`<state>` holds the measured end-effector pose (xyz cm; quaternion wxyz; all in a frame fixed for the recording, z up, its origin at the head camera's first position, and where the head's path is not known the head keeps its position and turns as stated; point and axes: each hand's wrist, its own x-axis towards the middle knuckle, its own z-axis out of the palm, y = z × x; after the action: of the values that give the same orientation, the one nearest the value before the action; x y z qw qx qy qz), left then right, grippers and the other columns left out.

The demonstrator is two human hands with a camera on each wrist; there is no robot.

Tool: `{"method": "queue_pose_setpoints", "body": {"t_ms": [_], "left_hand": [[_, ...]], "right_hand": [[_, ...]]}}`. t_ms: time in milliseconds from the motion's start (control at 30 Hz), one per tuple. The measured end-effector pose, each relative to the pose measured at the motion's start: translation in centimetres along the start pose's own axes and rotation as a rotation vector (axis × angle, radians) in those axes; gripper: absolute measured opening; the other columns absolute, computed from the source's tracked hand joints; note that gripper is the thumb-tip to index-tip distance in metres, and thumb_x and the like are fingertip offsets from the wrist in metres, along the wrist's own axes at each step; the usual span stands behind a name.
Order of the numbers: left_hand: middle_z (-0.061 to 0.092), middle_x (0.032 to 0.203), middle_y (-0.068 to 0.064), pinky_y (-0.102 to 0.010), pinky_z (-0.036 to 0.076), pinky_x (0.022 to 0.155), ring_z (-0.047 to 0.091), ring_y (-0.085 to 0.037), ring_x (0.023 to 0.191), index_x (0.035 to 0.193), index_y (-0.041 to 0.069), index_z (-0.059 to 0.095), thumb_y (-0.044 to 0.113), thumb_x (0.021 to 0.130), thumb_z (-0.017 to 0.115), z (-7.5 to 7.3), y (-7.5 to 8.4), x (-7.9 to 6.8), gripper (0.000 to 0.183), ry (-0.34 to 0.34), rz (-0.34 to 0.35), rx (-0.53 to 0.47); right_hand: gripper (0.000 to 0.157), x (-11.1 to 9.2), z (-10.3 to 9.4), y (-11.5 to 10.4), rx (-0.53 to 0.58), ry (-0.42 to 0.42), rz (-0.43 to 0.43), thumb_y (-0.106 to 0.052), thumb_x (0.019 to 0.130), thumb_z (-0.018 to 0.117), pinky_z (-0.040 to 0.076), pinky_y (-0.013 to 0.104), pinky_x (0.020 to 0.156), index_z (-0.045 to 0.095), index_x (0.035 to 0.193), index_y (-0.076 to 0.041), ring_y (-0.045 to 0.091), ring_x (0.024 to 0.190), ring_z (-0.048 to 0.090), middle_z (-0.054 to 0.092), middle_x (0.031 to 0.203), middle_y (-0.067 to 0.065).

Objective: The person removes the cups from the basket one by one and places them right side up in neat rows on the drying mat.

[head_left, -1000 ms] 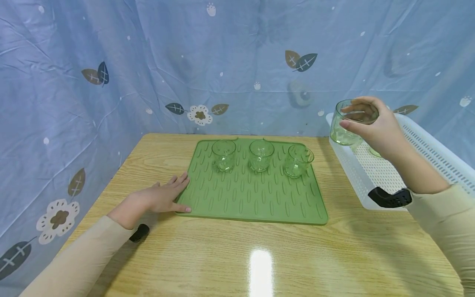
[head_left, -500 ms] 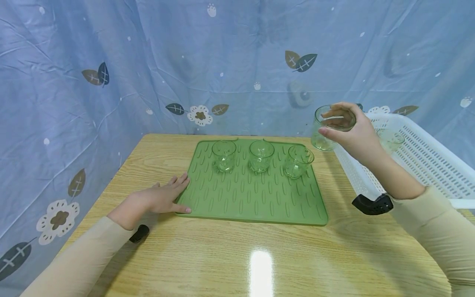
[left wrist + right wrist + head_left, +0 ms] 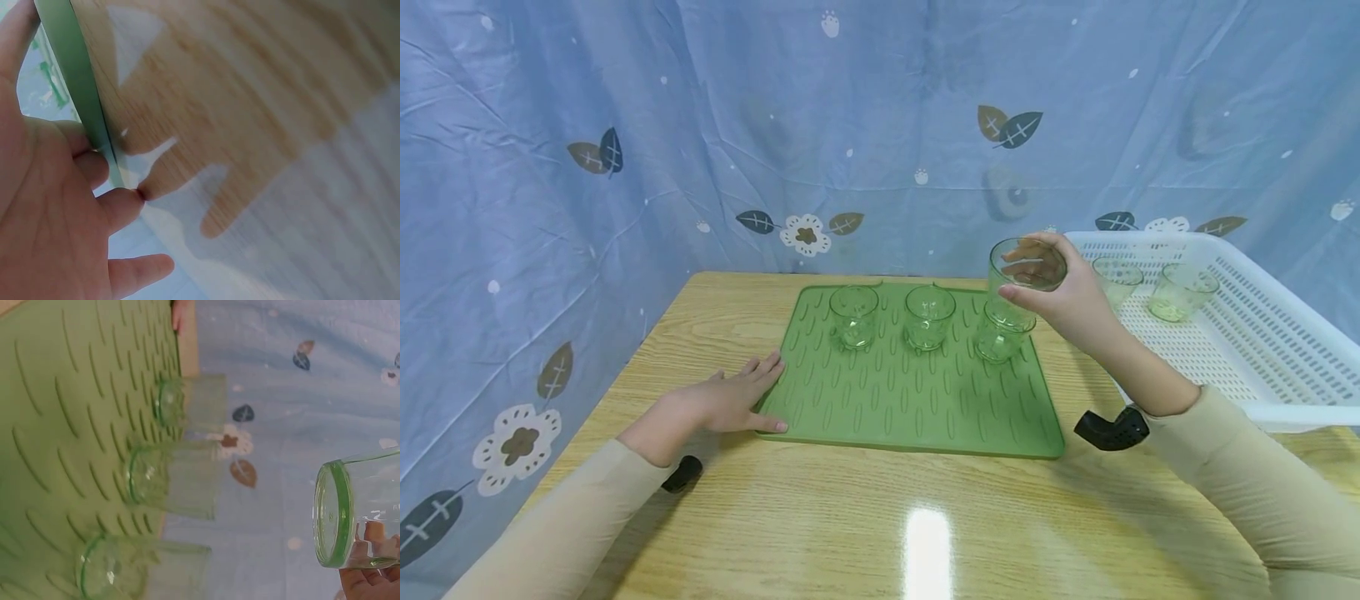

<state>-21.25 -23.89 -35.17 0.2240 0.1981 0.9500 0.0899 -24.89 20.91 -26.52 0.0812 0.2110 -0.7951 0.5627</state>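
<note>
Clear greenish glass [image 3: 362, 497], mouth-up, aloft, three matching glasses [image 3: 928, 321] upright along one green mat [image 3: 904, 404].

Your left sleeve [image 3: 561, 529] and right sleeve [image 3: 1240, 467] are the same pale beige, long and plain, the cloth creased along the right forearm. Both end at the wrist, leaving your left hand [image 3: 726, 402] and right hand [image 3: 1071, 304] bare. By your right cuff sits a bent black piece [image 3: 1108, 430], finely dotted; by your left shows a rounded black end [image 3: 682, 474].
</note>
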Motion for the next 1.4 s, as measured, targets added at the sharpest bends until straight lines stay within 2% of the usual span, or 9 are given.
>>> {"method": "queue_pose_setpoints", "body": {"t_ms": [133, 267, 500, 633, 767, 900, 1200, 1400], "left_hand": [[-0.002, 0.170, -0.021, -0.079, 0.005, 0.112, 0.003, -0.049, 0.152, 0.164, 0.000, 0.011, 0.065, 0.096, 0.059, 0.0, 0.0, 0.1, 0.105, 0.005, 0.001, 0.003], [-0.002, 0.170, -0.021, -0.079, 0.005, 0.111, 0.004, -0.049, 0.152, 0.164, 0.000, 0.011, 0.064, 0.096, 0.059, 0.0, 0.0, 0.1, 0.105, 0.003, 0.005, 0.001], [-0.002, 0.169, -0.021, -0.080, 0.005, 0.111, 0.004, -0.049, 0.152, 0.164, 0.000, 0.011, 0.065, 0.096, 0.058, -0.1, 0.1, 0.0, 0.105, 0.001, 0.003, 0.002], [-0.003, 0.170, -0.021, -0.080, 0.004, 0.110, 0.003, -0.049, 0.152, 0.164, 0.000, 0.011, 0.065, 0.095, 0.058, -0.1, 0.3, -0.2, 0.106, -0.003, -0.002, -0.006], [-0.003, 0.170, -0.021, -0.080, 0.004, 0.111, 0.003, -0.049, 0.152, 0.164, 0.000, 0.010, 0.064, 0.096, 0.059, -0.2, 0.4, -0.3, 0.105, -0.007, -0.005, -0.011], [-0.003, 0.170, -0.021, -0.080, 0.004, 0.111, 0.003, -0.049, 0.152, 0.164, 0.000, 0.010, 0.064, 0.096, 0.059, -0.2, 0.4, -0.3, 0.106, -0.008, -0.004, -0.011], [-0.004, 0.170, -0.020, -0.080, 0.004, 0.111, 0.003, -0.049, 0.152, 0.164, 0.001, 0.010, 0.066, 0.095, 0.058, -0.2, 0.0, -0.1, 0.106, -0.005, -0.004, -0.007], [-0.004, 0.170, -0.021, -0.082, 0.005, 0.109, 0.002, -0.050, 0.152, 0.164, -0.001, 0.010, 0.066, 0.095, 0.059, -0.1, -0.1, 0.0, 0.108, -0.003, 0.007, -0.009]], "right_hand": [[0.058, 0.0, 1.2, 0.5, 0.022, -0.018, -0.003, -0.004, 0.094, 0.073, 0.048, 0.020, 0.100, 0.043, 0.143, -0.008, 0.009, 0.113, 0.062, 0.062, 0.126, -0.005], [0.065, 0.1, 2.4, 0.8, 0.017, -0.038, 0.021, -0.005, 0.093, 0.076, 0.046, 0.025, 0.106, 0.040, 0.147, -0.003, 0.011, 0.116, 0.061, 0.061, 0.133, 0.006], [0.070, 0.3, 4.6, 1.0, 0.079, -0.092, 0.044, 0.002, 0.091, 0.075, 0.040, 0.038, 0.115, 0.035, 0.148, 0.003, 0.030, 0.128, 0.056, 0.055, 0.142, 0.021], [0.072, 0.4, 5.9, 1.3, 0.125, -0.123, 0.056, 0.006, 0.089, 0.075, 0.039, 0.044, 0.115, 0.034, 0.148, 0.003, 0.035, 0.131, 0.054, 0.053, 0.143, 0.024], [0.074, 0.5, 6.8, 1.5, 0.145, -0.141, 0.065, 0.006, 0.089, 0.075, 0.039, 0.048, 0.115, 0.034, 0.150, 0.001, 0.033, 0.132, 0.053, 0.052, 0.146, 0.023], [0.075, 0.5, 7.6, 1.5, 0.150, -0.152, 0.058, 0.005, 0.088, 0.077, 0.039, 0.045, 0.115, 0.034, 0.150, 0.000, 0.032, 0.132, 0.053, 0.053, 0.146, 0.020], [0.081, 0.7, 10.0, 2.1, 0.240, -0.215, 0.069, 0.003, 0.085, 0.082, 0.037, 0.050, 0.116, 0.034, 0.149, -0.002, 0.033, 0.135, 0.051, 0.053, 0.143, 0.015], [0.083, 0.6, 11.9, 2.3, 0.213, -0.260, 0.087, 0.001, 0.081, 0.085, 0.040, 0.046, 0.115, 0.036, 0.148, -0.001, 0.034, 0.134, 0.052, 0.055, 0.143, 0.013]]}}
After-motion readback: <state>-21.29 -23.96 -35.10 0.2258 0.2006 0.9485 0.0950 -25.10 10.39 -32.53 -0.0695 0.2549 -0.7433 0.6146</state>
